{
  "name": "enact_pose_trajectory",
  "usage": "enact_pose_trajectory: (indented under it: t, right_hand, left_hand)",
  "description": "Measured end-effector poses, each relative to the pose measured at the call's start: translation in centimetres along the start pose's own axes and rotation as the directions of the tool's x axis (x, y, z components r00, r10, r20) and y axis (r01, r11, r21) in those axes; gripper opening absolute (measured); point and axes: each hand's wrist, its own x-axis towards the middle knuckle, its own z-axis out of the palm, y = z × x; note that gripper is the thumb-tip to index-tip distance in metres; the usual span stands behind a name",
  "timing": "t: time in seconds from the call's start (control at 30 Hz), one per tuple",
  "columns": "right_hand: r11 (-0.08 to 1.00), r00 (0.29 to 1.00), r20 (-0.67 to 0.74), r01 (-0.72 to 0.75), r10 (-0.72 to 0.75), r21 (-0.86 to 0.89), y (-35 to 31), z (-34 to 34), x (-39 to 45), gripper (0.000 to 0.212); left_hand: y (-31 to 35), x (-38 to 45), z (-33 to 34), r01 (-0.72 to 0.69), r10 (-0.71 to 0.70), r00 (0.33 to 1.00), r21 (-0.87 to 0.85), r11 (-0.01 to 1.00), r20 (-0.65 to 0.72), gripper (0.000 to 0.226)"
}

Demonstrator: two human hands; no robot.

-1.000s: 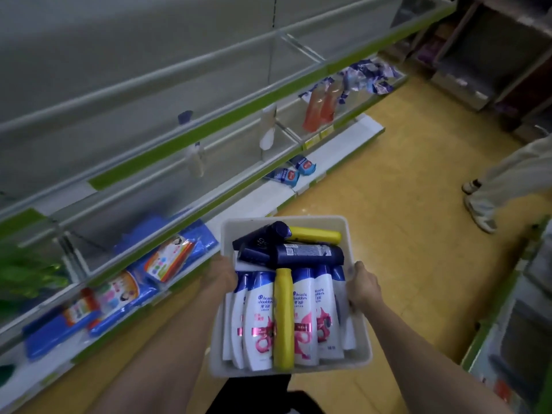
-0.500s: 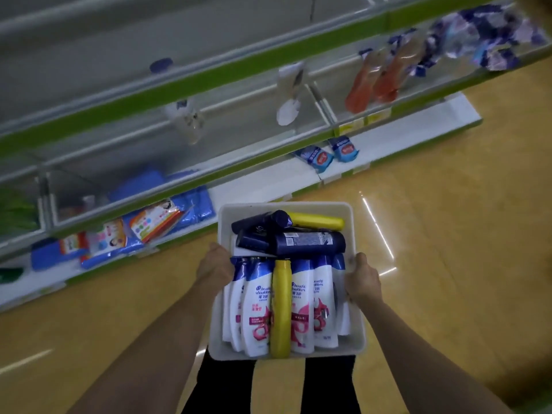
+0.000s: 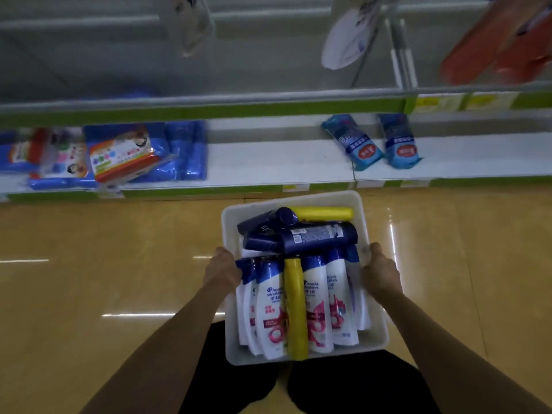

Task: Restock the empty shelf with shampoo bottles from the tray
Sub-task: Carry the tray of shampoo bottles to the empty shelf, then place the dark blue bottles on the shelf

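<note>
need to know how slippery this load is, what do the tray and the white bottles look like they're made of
Tray: looks like matte, slightly translucent white plastic, with rounded moulded corners and a soft sheen. White bottles: apparently glossy plastic, with printed labels and blue caps. Both hands grip the tray's side rims.

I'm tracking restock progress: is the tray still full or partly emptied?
Full. The tray, held by both hands, is packed with lying bottles: white ones, two yellow, dark blue ones across the far end.
</note>
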Motion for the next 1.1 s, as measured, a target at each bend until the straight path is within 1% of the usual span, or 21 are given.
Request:
enact_pose_trajectory:
  t: [0.1, 0.2, 0.33, 0.43, 0.57, 0.67, 0.8, 0.93, 1.1]
  right_hand:
    - [1.000, 1.000, -0.021, 0.001, -0.001, 0.015, 2.1, 4.5, 6.3, 0.030]
    - [0.998, 1.000, -0.018, 0.018, -0.017, 0.053, 3.9, 8.2, 11.0, 0.029]
    - [0.995, 0.999, -0.029, 0.024, -0.022, 0.101, 5.2, 11.8, 17.0, 0.029]
    - [0.994, 0.997, -0.080, 0.029, -0.020, 0.109, 5.7, 13.9, 20.7, 0.025]
    - [0.998, 0.993, -0.115, 0.040, -0.035, 0.046, 5.1, 15.1, 23.8, 0.027]
    - [1.000, 0.993, -0.117, 0.010, -0.008, 0.016, 4.8, 15.2, 23.8, 0.032]
    - [0.999, 0.997, -0.063, -0.040, 0.040, -0.002, 4.6, 15.4, 23.9, 0.035]
    - [0.993, 0.994, 0.003, -0.109, 0.110, -0.050, 3.5, 15.3, 24.4, 0.040]
    - [0.985, 0.985, 0.033, -0.166, 0.168, -0.053, 2.8, 15.6, 24.3, 0.045]
  left_hand:
    - [0.7, 7.1, 4.9, -0.013, 0.011, 1.000, -0.062, 0.998, -0.028, 0.036]
    - [1.0, 12.2, 8.2, -0.039, 0.036, 0.998, -0.056, 0.998, -0.047, 0.036]
    - [2.5, 18.6, 10.9, -0.068, 0.064, 0.995, -0.047, 0.997, -0.078, 0.039]
    - [3.3, 22.0, 12.5, -0.094, 0.091, 0.991, -0.024, 0.995, -0.093, 0.040]
    - [3.7, 24.7, 12.9, -0.108, 0.109, 0.984, 0.013, 0.994, -0.142, 0.039]
    - [3.7, 25.3, 12.7, -0.106, 0.112, 0.983, 0.048, 0.993, -0.148, 0.039]
    - [3.5, 25.8, 12.6, -0.113, 0.117, 0.989, 0.059, 0.992, -0.087, 0.045]
    - [3.7, 26.5, 12.8, -0.099, 0.100, 0.992, 0.019, 0.995, -0.072, 0.050]
    - [3.8, 27.1, 12.7, -0.067, 0.066, 0.996, -0.023, 0.997, -0.064, 0.052]
